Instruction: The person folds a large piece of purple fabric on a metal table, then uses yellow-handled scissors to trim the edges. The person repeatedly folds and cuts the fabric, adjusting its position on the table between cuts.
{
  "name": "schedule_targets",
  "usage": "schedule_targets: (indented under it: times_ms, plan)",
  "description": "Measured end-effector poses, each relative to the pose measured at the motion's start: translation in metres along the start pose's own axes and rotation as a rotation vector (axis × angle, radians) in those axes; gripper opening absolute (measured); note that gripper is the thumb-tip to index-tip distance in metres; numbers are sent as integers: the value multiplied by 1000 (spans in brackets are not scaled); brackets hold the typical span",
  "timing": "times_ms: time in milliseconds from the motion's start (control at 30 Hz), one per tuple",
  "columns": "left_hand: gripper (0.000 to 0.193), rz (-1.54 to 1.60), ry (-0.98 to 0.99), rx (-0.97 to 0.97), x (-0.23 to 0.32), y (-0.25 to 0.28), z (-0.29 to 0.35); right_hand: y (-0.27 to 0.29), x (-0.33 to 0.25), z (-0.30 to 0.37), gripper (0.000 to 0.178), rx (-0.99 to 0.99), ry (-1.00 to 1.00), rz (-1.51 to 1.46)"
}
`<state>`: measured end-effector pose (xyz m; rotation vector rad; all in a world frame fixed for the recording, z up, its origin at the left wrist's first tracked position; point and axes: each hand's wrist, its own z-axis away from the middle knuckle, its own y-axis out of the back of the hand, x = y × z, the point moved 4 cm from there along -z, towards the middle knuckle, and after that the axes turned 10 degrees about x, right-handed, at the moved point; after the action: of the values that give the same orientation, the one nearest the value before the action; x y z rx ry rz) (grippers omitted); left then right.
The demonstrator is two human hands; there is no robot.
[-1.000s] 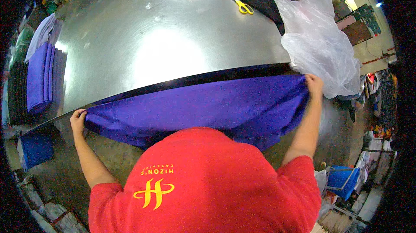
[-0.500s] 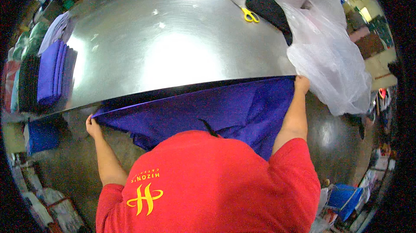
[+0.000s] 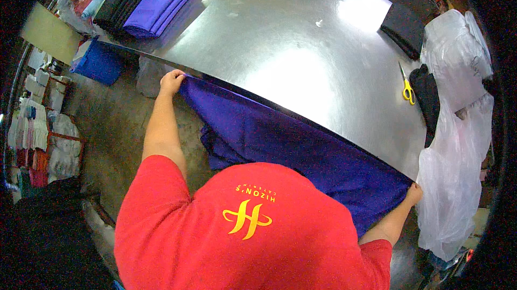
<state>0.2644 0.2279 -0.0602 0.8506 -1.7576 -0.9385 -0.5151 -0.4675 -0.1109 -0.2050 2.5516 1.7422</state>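
A large purple cloth (image 3: 291, 139) hangs stretched between my two hands, its upper edge pulled straight along the near edge of the metal table (image 3: 231, 34). My left hand (image 3: 172, 82) is closed on one corner, beside the table edge. At the other end, my right hand (image 3: 413, 194) pinches the opposite corner, close to a white plastic bag (image 3: 455, 171). The cloth's lower part drops in folds in front of my red shirt, which hides some of it.
Yellow-handled scissors (image 3: 408, 93) and a black cloth (image 3: 424, 98) lie at the table's right. A dark folded cloth (image 3: 404, 28) is farther back. Folded purple cloths (image 3: 160, 7) and black cloths (image 3: 123, 5) stand far left, above a blue bin (image 3: 99, 62). Loaded shelves (image 3: 40, 128) line the left.
My view has turned, so the table edge slopes down to the right. My left hand appears higher and my right hand lower; both still grip the cloth's corners.
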Motion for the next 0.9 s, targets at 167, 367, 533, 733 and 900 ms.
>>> schedule_targets:
  times_ms: [167, 367, 533, 733, 900]
  plan:
    - [19, 249, 170, -60, 0, -17, 3, -1, 0, -1, 31, -20, -3, 70]
    - [22, -191, 241, -85, 20, -13, -6, 3, -1, 0, 32, 3, 8, 27]
    - [25, -367, 201, -95, 42, -9, -7, 8, -4, -2, 30, -24, 25, 89]
    - [25, -418, 143, -74, 45, -10, -7, 5, 0, -2, 31, -4, 7, 87]
    - [25, -417, 135, -73, 42, -12, -7, 2, -1, -6, 32, -19, -19, 96]
